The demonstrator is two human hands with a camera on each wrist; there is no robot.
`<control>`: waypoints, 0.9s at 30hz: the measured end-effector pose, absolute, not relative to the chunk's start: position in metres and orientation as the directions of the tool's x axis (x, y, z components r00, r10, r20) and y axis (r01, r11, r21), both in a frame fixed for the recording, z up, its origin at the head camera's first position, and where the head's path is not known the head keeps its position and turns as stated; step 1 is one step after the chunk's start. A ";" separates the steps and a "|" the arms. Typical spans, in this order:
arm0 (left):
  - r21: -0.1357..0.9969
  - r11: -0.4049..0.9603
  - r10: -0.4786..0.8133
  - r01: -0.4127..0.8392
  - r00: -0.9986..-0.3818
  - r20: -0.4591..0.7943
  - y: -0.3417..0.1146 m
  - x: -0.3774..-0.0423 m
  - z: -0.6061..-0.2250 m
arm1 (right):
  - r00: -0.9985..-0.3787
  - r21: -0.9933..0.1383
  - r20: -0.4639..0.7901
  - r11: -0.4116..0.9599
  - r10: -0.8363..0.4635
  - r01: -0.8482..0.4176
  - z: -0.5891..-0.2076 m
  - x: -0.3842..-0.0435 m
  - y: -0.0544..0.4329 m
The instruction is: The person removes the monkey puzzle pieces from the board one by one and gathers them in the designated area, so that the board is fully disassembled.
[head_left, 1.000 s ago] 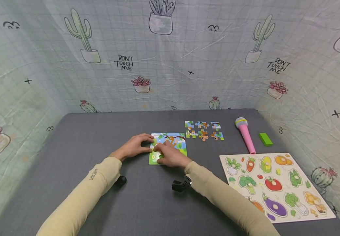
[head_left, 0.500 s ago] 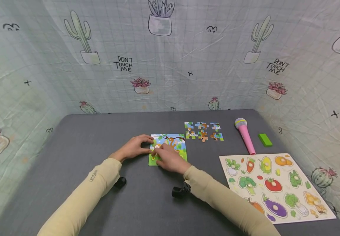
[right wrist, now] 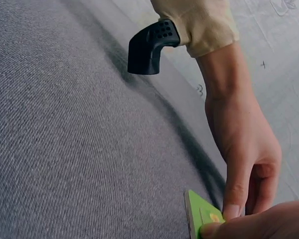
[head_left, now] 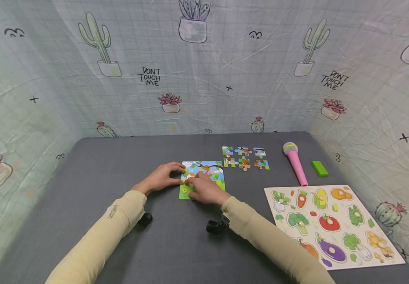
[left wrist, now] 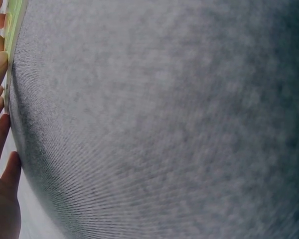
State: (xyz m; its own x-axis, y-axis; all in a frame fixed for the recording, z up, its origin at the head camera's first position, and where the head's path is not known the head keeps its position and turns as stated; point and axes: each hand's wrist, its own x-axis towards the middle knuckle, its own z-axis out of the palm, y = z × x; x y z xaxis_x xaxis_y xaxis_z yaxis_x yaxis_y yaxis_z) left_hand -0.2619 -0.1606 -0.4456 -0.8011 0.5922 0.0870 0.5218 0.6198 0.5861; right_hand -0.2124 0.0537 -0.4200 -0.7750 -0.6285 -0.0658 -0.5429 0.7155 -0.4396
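Observation:
A small jigsaw puzzle board (head_left: 217, 176) with a green border lies mid-table, showing a tree branch, a house and grass. My left hand (head_left: 162, 176) rests at its left edge, the index finger near the upper corner and the thumb lower down. In the right wrist view the thumb of my left hand (right wrist: 241, 134) touches the board (right wrist: 202, 206). Over the lower left of the picture, my right hand (head_left: 206, 188) presses with its fingertips, covering part of the board. Its thumb lies close to the lower edge.
Several loose jigsaw pieces (head_left: 244, 151) lie in two rows right of the board. Farther right are a pink toy microphone (head_left: 298, 167) and a green block (head_left: 319, 169). A vegetable peg puzzle (head_left: 318, 228) lies at the front right. Patterned cloth (head_left: 204, 79) walls off the table (head_left: 119, 165).
A gap seen in the lower left of the board is now filled by a puzzle piece, its picture matching its surroundings. The right hand has barely shifted; the left hand stays at the edge.

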 end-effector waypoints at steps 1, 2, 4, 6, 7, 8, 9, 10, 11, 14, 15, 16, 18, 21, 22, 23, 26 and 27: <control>0.586 0.618 0.594 0.525 -0.800 0.090 -0.161 -0.262 -0.446 | -0.773 -0.453 -0.065 0.709 -0.631 -0.540 -0.420 -0.213 0.054; 0.587 0.615 0.595 0.526 -0.799 0.091 -0.161 -0.262 -0.446 | -0.772 -0.471 -0.060 0.700 -0.632 -0.536 -0.421 -0.214 0.055; 0.592 0.614 0.595 0.523 -0.799 0.089 -0.161 -0.261 -0.445 | -0.769 -0.504 -0.046 0.680 -0.637 -0.533 -0.422 -0.215 0.057; 0.592 0.612 0.597 0.524 -0.797 0.088 -0.160 -0.261 -0.444 | -0.770 -0.532 -0.034 0.664 -0.638 -0.526 -0.422 -0.216 0.058; 0.593 0.611 0.598 0.525 -0.796 0.089 -0.160 -0.262 -0.444 | -0.769 -0.541 -0.028 0.656 -0.639 -0.525 -0.421 -0.216 0.058; 0.593 0.609 0.599 0.527 -0.795 0.092 -0.160 -0.262 -0.444 | -0.767 -0.550 -0.021 0.648 -0.641 -0.527 -0.421 -0.216 0.058; 0.591 0.606 0.601 0.532 -0.793 0.097 -0.160 -0.262 -0.444 | -0.765 -0.555 -0.014 0.641 -0.644 -0.530 -0.421 -0.216 0.059; 0.590 0.604 0.604 0.536 -0.791 0.100 -0.160 -0.263 -0.444 | -0.763 -0.561 -0.011 0.636 -0.646 -0.530 -0.421 -0.217 0.059; 0.588 0.602 0.606 0.540 -0.789 0.103 -0.160 -0.263 -0.444 | -0.762 -0.561 -0.013 0.636 -0.647 -0.530 -0.421 -0.216 0.059; 0.590 0.601 0.607 0.540 -0.788 0.102 -0.161 -0.263 -0.444 | -0.762 -0.568 -0.009 0.630 -0.648 -0.529 -0.422 -0.217 0.060; 0.590 0.602 0.607 0.537 -0.789 0.099 -0.161 -0.262 -0.444 | -0.764 -0.569 -0.011 0.632 -0.645 -0.526 -0.422 -0.217 0.060; 0.590 0.605 0.606 0.535 -0.790 0.095 -0.161 -0.262 -0.444 | -0.768 -0.573 -0.013 0.634 -0.640 -0.519 -0.422 -0.217 0.060; 0.588 0.608 0.605 0.533 -0.791 0.092 -0.161 -0.262 -0.443 | -0.774 -0.582 -0.005 0.631 -0.633 -0.513 -0.424 -0.217 0.061; 0.586 0.611 0.604 0.532 -0.792 0.089 -0.161 -0.262 -0.444 | -0.774 -0.607 0.018 0.609 -0.632 -0.511 -0.427 -0.217 0.062; 0.585 0.613 0.604 0.531 -0.792 0.087 -0.161 -0.262 -0.444 | -0.773 -0.619 0.030 0.595 -0.634 -0.512 -0.428 -0.217 0.063; 0.586 0.614 0.603 0.530 -0.793 0.085 -0.160 -0.262 -0.444 | -0.771 -0.633 0.039 0.581 -0.636 -0.511 -0.429 -0.218 0.063; 0.592 0.615 0.599 0.521 -0.797 0.078 -0.160 -0.262 -0.443 | -0.760 -0.681 0.064 0.528 -0.646 -0.507 -0.430 -0.220 0.065; 0.593 0.617 0.598 0.518 -0.798 0.075 -0.160 -0.262 -0.442 | -0.759 -0.696 0.067 0.515 -0.648 -0.501 -0.431 -0.221 0.066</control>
